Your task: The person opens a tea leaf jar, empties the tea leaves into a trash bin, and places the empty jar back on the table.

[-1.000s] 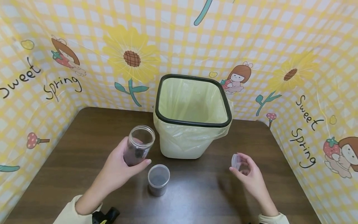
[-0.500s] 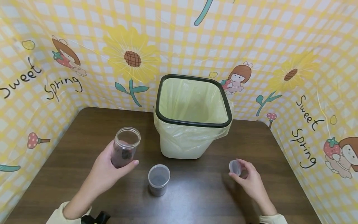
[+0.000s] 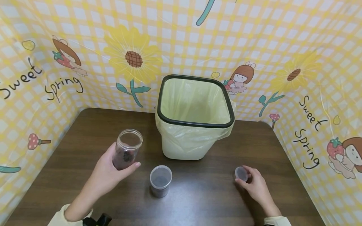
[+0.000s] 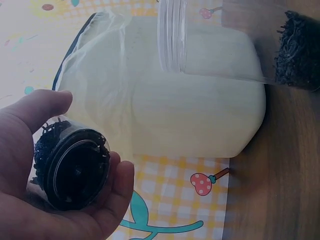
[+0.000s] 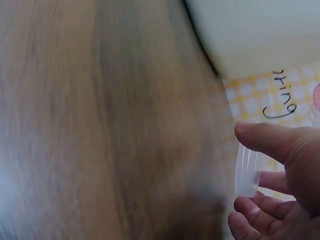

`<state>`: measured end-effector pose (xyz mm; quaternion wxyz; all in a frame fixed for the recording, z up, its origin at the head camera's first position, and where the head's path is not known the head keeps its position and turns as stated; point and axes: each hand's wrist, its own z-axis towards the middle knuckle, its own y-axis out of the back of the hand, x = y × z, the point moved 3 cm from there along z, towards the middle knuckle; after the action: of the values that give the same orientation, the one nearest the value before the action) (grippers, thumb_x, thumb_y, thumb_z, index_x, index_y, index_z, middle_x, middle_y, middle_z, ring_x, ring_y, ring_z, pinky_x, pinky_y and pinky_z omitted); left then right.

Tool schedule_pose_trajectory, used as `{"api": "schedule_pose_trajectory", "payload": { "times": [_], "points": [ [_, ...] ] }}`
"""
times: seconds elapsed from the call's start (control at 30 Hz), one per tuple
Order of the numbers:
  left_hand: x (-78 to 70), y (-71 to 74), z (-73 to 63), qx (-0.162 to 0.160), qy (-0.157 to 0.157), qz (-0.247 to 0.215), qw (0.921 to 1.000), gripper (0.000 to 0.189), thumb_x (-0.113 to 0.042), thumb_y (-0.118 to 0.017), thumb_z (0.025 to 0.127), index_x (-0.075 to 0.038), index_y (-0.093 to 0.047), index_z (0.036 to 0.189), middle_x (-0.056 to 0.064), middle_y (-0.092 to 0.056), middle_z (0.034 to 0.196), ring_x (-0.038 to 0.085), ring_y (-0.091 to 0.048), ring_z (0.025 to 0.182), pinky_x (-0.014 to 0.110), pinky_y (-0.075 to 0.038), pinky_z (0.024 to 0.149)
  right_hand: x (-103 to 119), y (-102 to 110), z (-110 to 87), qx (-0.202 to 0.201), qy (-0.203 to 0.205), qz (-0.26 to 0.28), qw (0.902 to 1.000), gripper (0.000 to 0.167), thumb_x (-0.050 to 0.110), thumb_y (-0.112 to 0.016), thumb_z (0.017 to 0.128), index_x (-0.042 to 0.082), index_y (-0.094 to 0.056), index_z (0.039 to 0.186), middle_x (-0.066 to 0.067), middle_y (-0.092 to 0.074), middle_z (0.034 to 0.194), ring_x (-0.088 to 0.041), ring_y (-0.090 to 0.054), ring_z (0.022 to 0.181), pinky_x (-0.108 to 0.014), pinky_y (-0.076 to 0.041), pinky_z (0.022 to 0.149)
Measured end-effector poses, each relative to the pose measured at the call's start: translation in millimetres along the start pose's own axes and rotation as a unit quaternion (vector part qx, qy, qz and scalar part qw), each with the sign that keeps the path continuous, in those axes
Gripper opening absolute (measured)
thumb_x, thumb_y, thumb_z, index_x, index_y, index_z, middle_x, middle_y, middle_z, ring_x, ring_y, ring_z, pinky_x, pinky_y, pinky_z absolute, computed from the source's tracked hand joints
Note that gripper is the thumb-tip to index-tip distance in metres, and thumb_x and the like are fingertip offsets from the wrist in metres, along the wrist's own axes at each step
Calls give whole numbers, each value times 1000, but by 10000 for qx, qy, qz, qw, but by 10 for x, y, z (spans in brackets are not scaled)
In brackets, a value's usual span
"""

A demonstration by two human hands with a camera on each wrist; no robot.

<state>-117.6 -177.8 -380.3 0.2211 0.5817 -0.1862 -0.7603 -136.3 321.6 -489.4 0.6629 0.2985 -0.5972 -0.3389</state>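
Note:
My left hand (image 3: 108,172) grips a clear plastic jar (image 3: 127,150) with its open mouth upward. Dark, thin shreds like loose tea lie in its lower part, and the left wrist view shows the jar's base (image 4: 77,172) between thumb and fingers. A second clear jar (image 3: 160,185) stands on the table just right of that hand. Its top looks covered by a translucent lid, and similar black shreds (image 4: 300,50) fill its bottom. Off to the right, my right hand (image 3: 257,186) pinches a round translucent lid (image 3: 241,174) by its edge, low over the table.
A pale bin (image 3: 183,149) with a black rim and a yellowish liner stands at the back middle of the dark wooden table (image 3: 203,194). Yellow checked cloth (image 3: 183,40) with printed flowers encloses the back and both sides.
My left hand has moved left with the jar, away from the bin. My right hand has lowered the lid slightly and turned it flatter. The standing jar and the bin have stayed put.

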Motion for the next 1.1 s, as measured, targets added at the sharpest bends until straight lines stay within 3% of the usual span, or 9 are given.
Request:
{"api": "schedule_pose_trajectory", "payload": {
  "times": [0.2, 1.1],
  "points": [
    [3, 1, 6, -12, 3, -6, 10000, 59, -25, -89, 81, -13, -58, 130, 1, -68, 115, 8, -63, 102, 15, -47, 84, -87, 19, -9, 32, -210, -80, 9997, 65, 21, -87, 82, -8, -59, 132, -22, -62, 111, -28, -61, 93, -38, -49, 74],
    [95, -16, -26, -67, 82, -63, 9999, 46, -23, -88, 81, -14, -60, 115, -4, -67, 103, 5, -61, 96, 15, -44, 84, -74, -54, -21, -200, 58, -392, 9990, 65, 18, -91, 74, -8, -62, 126, -25, -60, 112, -33, -64, 92, -48, -50, 79]
  ]
}}
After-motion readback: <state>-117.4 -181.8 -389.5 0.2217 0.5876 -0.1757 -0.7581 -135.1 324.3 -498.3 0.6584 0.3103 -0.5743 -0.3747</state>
